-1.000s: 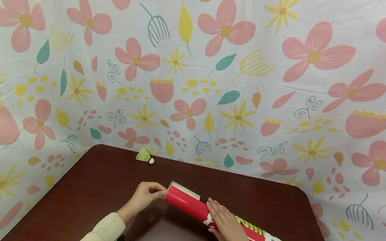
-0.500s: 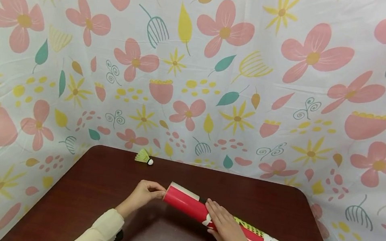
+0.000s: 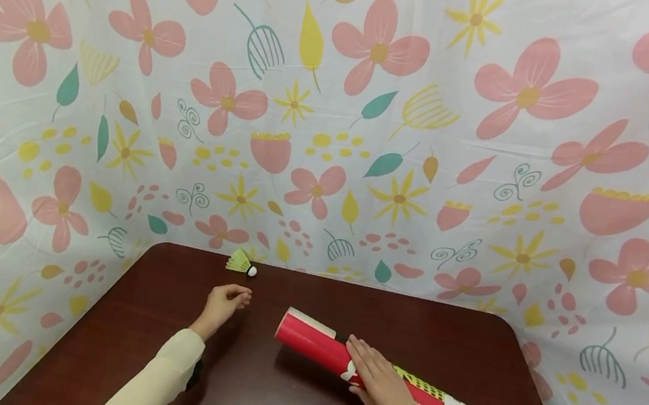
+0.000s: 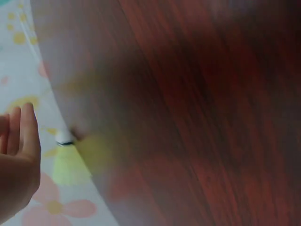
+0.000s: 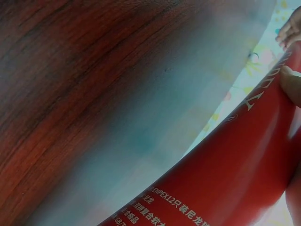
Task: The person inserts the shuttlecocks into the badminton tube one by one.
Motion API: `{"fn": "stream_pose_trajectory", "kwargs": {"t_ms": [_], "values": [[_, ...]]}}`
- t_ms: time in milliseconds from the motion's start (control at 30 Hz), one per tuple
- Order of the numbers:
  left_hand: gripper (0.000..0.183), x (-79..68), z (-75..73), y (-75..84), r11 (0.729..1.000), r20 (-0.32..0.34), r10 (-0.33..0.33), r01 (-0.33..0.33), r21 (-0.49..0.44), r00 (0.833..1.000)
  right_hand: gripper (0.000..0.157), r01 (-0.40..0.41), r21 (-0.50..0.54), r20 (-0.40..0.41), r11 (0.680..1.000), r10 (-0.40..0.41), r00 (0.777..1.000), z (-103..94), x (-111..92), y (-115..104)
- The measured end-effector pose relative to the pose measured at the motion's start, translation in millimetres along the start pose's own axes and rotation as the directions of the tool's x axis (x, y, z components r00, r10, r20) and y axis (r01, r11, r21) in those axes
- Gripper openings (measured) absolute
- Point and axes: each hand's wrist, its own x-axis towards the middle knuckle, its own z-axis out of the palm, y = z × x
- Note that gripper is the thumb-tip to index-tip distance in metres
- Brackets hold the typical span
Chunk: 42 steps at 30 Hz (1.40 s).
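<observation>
A red shuttlecock tube (image 3: pixel 311 341) lies slantwise over the right half of the table, its left end raised a little. My right hand (image 3: pixel 382 391) grips it around the middle from above; the right wrist view shows the thumb (image 5: pixel 292 85) against the tube's red side. To the left of the tube's end, my left hand (image 3: pixel 223 305) is held above the table with loosely bent fingers and nothing visible in them. Just beyond that hand a yellow-green shuttlecock (image 3: pixel 240 263) with a white head lies near the far edge. The left wrist view has this shuttlecock (image 4: pixel 70 165) beside the fingers.
The dark brown table (image 3: pixel 163 304) has rounded far corners. Behind it and at both sides hangs a white cloth (image 3: pixel 333 135) printed with flowers and leaves. Lettering is printed on the tube's side.
My left hand has come away from the tube's left end, moving left and farther out towards the shuttlecock. At the tube's mouth the pale edge seen earlier no longer shows. My right hand stays put.
</observation>
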Motion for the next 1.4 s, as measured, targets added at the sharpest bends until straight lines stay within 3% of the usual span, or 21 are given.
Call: {"fn": "stream_pose_trajectory", "kwargs": {"t_ms": [167,267,367,467,667,800,867,1000,1267,1400], "values": [[0.026,16.3,-5.5,-5.3,0.994,-0.132,-0.079,0.089,0.071,0.988,0.09,0.011,0.004,-0.025,1.0,-0.011,1.0,0.0,-3.6,0.3],[0.032,26.9,-9.5,-7.3,0.99,-0.174,-0.107,0.122,0.076,0.979,0.08,0.017,0.013,-0.031,1.0,-0.017,0.999,0.3,-6.5,0.2],[0.042,37.9,-13.9,-8.1,0.988,-0.169,-0.145,0.152,0.027,0.975,0.066,0.023,0.01,-0.037,1.0,-0.023,0.999,0.6,-8.0,0.1],[0.052,47.3,-18.2,-6.6,0.982,-0.141,-0.188,0.187,-0.022,0.972,0.066,0.024,0.016,-0.042,1.0,-0.023,0.999,0.6,-8.2,0.1],[0.064,60.5,-22.8,-4.6,0.967,-0.085,-0.248,0.242,-0.077,0.965,0.09,0.022,0.003,-0.036,1.0,-0.021,0.999,-1.2,-5.9,-0.6],[0.066,65.6,-21.0,-15.1,0.97,-0.072,-0.226,0.218,-0.105,0.971,0.092,0.02,-0.007,-0.043,1.0,-0.021,0.999,-3.0,-5.1,0.0],[0.064,67.0,-18.5,-24.2,0.98,-0.093,-0.175,0.165,-0.113,0.98,0.092,0.026,-0.007,-0.048,1.0,-0.026,0.999,-3.6,-5.6,0.4],[0.058,63.6,-15.4,-26.5,0.985,-0.136,-0.147,0.132,-0.111,0.98,0.091,0.043,-0.008,-0.051,0.999,-0.043,0.998,-3.6,-6.2,0.7],[0.049,57.7,-10.7,-9.5,0.975,-0.204,-0.223,0.216,-0.053,0.953,0.086,0.036,-0.002,-0.035,0.999,-0.036,0.999,-4.3,-3.7,-0.2],[0.053,57.9,-10.0,-12.6,0.968,-0.165,-0.243,0.228,-0.107,0.956,0.087,0.039,0.006,-0.029,0.999,-0.038,0.999,-3.8,-3.1,-1.3]]}}
